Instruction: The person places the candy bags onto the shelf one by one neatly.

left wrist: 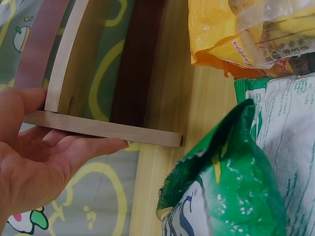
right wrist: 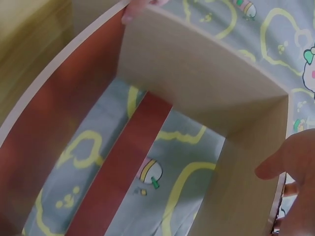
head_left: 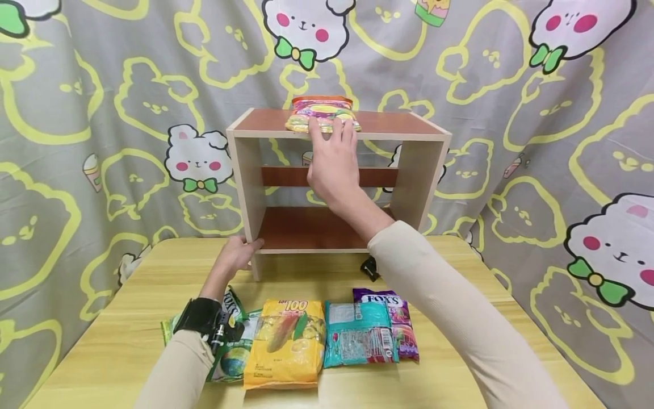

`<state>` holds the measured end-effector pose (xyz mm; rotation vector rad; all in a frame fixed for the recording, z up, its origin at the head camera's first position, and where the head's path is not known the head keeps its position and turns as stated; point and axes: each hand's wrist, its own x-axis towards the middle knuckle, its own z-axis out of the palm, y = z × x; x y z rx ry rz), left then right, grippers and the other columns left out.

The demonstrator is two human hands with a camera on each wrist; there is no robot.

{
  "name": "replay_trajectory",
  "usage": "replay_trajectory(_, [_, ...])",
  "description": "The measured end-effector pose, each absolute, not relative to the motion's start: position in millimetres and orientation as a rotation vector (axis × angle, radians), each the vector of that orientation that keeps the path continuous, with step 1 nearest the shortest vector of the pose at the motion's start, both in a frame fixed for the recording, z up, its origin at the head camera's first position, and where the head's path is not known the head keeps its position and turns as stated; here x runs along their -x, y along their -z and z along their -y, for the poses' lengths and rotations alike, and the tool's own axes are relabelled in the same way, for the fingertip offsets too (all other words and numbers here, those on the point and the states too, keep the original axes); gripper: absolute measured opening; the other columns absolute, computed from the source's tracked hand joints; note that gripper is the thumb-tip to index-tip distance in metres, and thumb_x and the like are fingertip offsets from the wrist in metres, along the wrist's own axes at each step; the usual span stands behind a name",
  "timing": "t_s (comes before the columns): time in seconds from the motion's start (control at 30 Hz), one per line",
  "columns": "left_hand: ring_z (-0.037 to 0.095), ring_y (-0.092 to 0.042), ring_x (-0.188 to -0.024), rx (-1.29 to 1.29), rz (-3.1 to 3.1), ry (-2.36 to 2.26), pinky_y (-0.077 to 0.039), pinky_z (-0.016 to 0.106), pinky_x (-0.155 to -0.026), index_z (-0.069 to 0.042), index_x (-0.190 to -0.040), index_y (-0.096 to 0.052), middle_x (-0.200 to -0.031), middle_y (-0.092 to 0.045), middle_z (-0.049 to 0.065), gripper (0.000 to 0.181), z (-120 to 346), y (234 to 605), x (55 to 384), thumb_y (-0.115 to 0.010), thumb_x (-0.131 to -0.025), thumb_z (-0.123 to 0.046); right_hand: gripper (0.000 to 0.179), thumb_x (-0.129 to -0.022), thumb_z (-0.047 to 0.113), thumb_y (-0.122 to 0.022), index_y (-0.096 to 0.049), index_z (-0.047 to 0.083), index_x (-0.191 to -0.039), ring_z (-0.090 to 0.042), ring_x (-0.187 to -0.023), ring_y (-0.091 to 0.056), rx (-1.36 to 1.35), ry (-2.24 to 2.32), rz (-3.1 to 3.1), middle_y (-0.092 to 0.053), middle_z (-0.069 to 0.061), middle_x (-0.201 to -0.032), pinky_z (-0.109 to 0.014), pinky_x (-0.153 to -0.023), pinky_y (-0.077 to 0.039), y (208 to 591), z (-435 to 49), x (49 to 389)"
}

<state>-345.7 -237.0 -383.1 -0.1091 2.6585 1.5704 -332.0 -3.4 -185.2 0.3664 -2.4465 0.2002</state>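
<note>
A small wooden shelf [head_left: 337,138] with brown boards stands on the table. On its top board lies a colourful candy bag [head_left: 323,111] with an orange upper edge. My right hand [head_left: 334,165] reaches up to that bag, straight fingertips touching its front; in the right wrist view the thumb of the right hand [right wrist: 298,164] lies below the top board, and the bag is mostly hidden. My left hand [head_left: 236,254] grips the shelf's left side panel low down, thumb on the inner side and fingers on the outer side, as the left wrist view shows.
In front of the shelf lie a green candy bag [left wrist: 236,172], a yellow candy bag [head_left: 286,346] with a mango picture, a teal candy bag [head_left: 357,335] and a purple Fox's bag [head_left: 406,335]. A small black object [head_left: 370,268] lies by the shelf. A patterned curtain [head_left: 153,113] hangs behind.
</note>
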Motion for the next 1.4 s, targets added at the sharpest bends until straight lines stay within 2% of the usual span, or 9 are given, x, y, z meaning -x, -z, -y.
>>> replay_trajectory(0.33, [0.046,-0.049,-0.135,0.101,-2.637,-1.588,-0.056,0.052,-0.097,0.005,-0.147,-0.045,-0.147,-0.048,0.029,0.055,234,382,345,-0.050,-0.106,-0.031,0.089,-0.087,0.021,-0.070,-0.020,0.023,-0.161,-0.040,-0.153,-0.012,-0.363,-0.181,2.499,-0.023,-0.021,-0.162,-0.046,-0.129,-0.007,186,40,333])
replay_trajectory(0.73, [0.047,-0.051,-0.133,0.093,-2.631,-1.609,-0.057,0.053,-0.095,0.005,-0.145,-0.048,-0.146,-0.049,0.029,0.053,237,381,343,-0.051,-0.105,-0.030,0.099,-0.084,0.033,-0.077,-0.017,0.022,-0.161,-0.040,-0.152,-0.015,-0.405,-0.053,2.435,-0.024,-0.022,-0.161,-0.046,-0.128,-0.011,190,66,333])
replay_trajectory(1.1, [0.047,-0.048,-0.136,0.099,-2.632,-1.619,-0.056,0.054,-0.096,0.002,-0.149,-0.045,-0.149,-0.048,0.028,0.054,236,383,344,-0.052,-0.105,-0.030,0.103,-0.084,0.041,-0.079,-0.015,0.022,-0.162,-0.041,-0.151,-0.019,-0.447,0.039,2.407,-0.026,-0.023,-0.160,-0.047,-0.127,-0.013,192,77,332])
replay_trajectory(1.4, [0.047,-0.048,-0.136,0.104,-2.643,-1.596,-0.056,0.054,-0.096,0.002,-0.149,-0.044,-0.149,-0.048,0.027,0.056,238,384,344,-0.052,-0.105,-0.032,0.104,-0.084,0.037,-0.076,-0.012,0.020,-0.163,-0.040,-0.150,-0.021,-0.462,0.111,2.391,-0.028,-0.021,-0.159,-0.046,-0.127,-0.013,191,73,333])
